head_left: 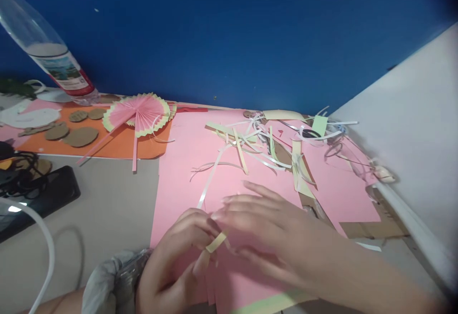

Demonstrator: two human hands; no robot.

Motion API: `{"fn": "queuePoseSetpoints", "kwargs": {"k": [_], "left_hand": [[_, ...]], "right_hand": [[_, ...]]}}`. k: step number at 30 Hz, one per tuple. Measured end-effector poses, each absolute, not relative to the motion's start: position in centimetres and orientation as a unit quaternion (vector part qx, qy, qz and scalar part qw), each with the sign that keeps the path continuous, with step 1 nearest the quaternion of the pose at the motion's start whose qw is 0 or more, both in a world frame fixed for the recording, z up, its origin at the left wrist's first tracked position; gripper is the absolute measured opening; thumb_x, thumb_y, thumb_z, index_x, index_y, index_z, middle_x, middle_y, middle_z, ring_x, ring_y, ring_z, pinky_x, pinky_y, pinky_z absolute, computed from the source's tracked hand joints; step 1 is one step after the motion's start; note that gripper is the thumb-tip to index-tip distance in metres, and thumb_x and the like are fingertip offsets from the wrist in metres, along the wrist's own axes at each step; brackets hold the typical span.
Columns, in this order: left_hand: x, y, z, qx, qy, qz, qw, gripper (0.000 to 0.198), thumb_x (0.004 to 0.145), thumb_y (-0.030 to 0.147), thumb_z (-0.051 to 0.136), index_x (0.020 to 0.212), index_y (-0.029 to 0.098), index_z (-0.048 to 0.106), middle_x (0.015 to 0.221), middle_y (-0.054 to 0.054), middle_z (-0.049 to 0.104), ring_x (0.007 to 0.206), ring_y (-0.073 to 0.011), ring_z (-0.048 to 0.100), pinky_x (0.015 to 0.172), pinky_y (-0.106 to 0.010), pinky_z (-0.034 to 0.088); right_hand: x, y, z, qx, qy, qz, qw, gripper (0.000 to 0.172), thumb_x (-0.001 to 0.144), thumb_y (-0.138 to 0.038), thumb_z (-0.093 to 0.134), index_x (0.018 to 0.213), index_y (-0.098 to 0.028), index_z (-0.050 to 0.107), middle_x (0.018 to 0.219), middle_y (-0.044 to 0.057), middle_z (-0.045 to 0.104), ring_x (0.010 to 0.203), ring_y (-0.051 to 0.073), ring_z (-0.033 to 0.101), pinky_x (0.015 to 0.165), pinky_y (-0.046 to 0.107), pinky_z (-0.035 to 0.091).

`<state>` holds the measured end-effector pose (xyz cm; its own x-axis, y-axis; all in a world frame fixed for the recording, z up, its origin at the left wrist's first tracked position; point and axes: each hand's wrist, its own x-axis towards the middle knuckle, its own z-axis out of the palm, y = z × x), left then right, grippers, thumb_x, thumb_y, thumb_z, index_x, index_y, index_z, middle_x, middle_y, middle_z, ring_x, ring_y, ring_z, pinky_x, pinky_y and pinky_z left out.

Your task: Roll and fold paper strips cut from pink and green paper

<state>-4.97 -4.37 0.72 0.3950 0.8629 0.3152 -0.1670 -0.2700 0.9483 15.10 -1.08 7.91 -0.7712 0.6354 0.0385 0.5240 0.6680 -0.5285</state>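
Observation:
My left hand (179,261) is curled at the bottom centre, its fingers pinched on a small pale yellow paper strip (216,242). Close beside it on the right, my right hand (265,233) stretches flat over the pink paper sheet (186,171), fingers apart and pointing left, their tips near the strip. The near edge of the pink sheet is cut into narrow fringes under my hands. A pile of cut paper strips (272,142), yellow, white and green, lies further back on the same sheet.
A pink and yellow folded paper fan (139,113) lies on an orange sheet (118,147) with brown cardboard discs (80,136). A plastic bottle (46,51) leans at top left. A black device (46,194) and cables lie left. A white wall (411,128) rises right.

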Motion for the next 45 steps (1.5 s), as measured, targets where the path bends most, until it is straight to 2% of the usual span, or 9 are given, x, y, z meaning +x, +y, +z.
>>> {"fn": "queuePoseSetpoints", "kwargs": {"k": [5,8,13,20,23,27,31,35,45], "left_hand": [[-5.5,-4.3,0.2,0.619,0.303,0.471,0.551,0.018,0.092,0.024,0.041,0.084,0.018,0.056,0.084,-0.005,0.048,0.081,-0.0154,0.049,0.07,-0.026,0.042],[-5.7,-4.1,0.2,0.614,0.3,0.457,0.57,0.019,0.092,0.023,0.041,0.081,0.018,0.054,0.08,-0.004,0.048,0.078,-0.0157,0.049,0.069,-0.027,0.041],[-5.8,-4.6,0.2,0.602,0.257,0.476,0.586,0.028,0.092,0.04,0.036,0.09,0.018,0.054,0.081,-0.005,0.049,0.078,-0.0177,0.049,0.071,-0.031,0.04],[-4.7,-4.8,-0.2,0.821,0.211,0.331,0.415,0.012,0.081,0.018,0.047,0.09,0.016,0.056,0.085,-0.006,0.06,0.079,-0.0156,0.054,0.072,-0.027,0.046],[-4.2,-5.3,-1.2,0.924,0.224,0.241,0.195,0.026,0.084,0.023,0.048,0.107,0.015,0.057,0.116,-0.008,0.061,0.112,-0.0227,0.049,0.101,-0.038,0.035],[-4.0,-6.1,-2.6,0.96,0.241,0.132,0.055,0.045,0.091,0.036,0.036,0.129,0.014,0.047,0.131,-0.008,0.054,0.123,-0.0252,0.043,0.105,-0.042,0.029],[-3.7,-7.0,-3.4,0.961,0.224,0.165,0.003,0.036,0.092,0.027,0.039,0.125,0.02,0.051,0.118,-0.006,0.062,0.11,-0.024,0.054,0.101,-0.04,0.032],[-3.5,-7.9,-3.9,0.957,0.215,0.191,-0.022,0.032,0.092,0.029,0.045,0.122,0.023,0.053,0.127,-0.005,0.057,0.115,-0.0236,0.05,0.104,-0.038,0.026],[-2.8,-7.8,-3.8,0.968,0.152,0.196,0.042,0.032,0.095,0.026,0.036,0.121,0.02,0.054,0.132,-0.006,0.054,0.12,-0.0208,0.048,0.101,-0.036,0.028]], "right_hand": [[14.0,-1.2,6.0,-0.298,-0.902,0.272,0.153,0.029,0.089,-0.017,0.05,0.117,-0.02,0.049,0.104,0.002,0.067,0.099,0.014,0.059,0.099,0.037,0.039],[13.9,-1.4,5.2,-0.299,-0.908,0.24,0.17,0.02,0.088,-0.013,0.046,0.106,-0.017,0.054,0.09,0.004,0.068,0.084,0.015,0.059,0.082,0.035,0.046],[14.3,-1.6,6.4,-0.324,-0.899,0.247,0.163,0.015,0.087,-0.012,0.046,0.095,-0.018,0.057,0.081,0.003,0.066,0.073,0.015,0.057,0.066,0.029,0.047],[17.4,-1.9,10.1,-0.472,-0.763,0.409,0.169,0.015,0.091,-0.023,0.048,0.081,-0.028,0.058,0.065,-0.003,0.059,0.055,0.011,0.054,0.048,0.021,0.043],[17.9,-1.5,9.9,-0.477,-0.735,0.455,0.157,0.015,0.09,-0.029,0.05,0.077,-0.026,0.058,0.072,-0.001,0.06,0.062,0.013,0.056,0.053,0.024,0.046],[16.5,-1.0,7.9,-0.492,-0.682,0.531,0.108,0.021,0.091,-0.033,0.047,0.074,-0.022,0.056,0.072,-0.001,0.061,0.066,0.013,0.057,0.056,0.024,0.046],[14.6,-0.6,4.9,-0.507,-0.62,0.592,0.094,0.023,0.09,-0.029,0.044,0.074,-0.019,0.057,0.078,0.001,0.066,0.067,0.013,0.058,0.054,0.022,0.044],[14.0,-0.4,2.8,-0.515,-0.58,0.63,0.045,0.025,0.09,-0.032,0.04,0.082,-0.02,0.06,0.09,0.003,0.066,0.045,0.007,0.044,0.033,0.019,0.022],[12.9,-0.1,3.2,-0.489,-0.733,0.47,0.049,0.026,0.086,-0.022,0.044,0.061,-0.019,0.049,0.06,-0.003,0.053,0.056,0.012,0.045,0.051,0.023,0.033]]}}
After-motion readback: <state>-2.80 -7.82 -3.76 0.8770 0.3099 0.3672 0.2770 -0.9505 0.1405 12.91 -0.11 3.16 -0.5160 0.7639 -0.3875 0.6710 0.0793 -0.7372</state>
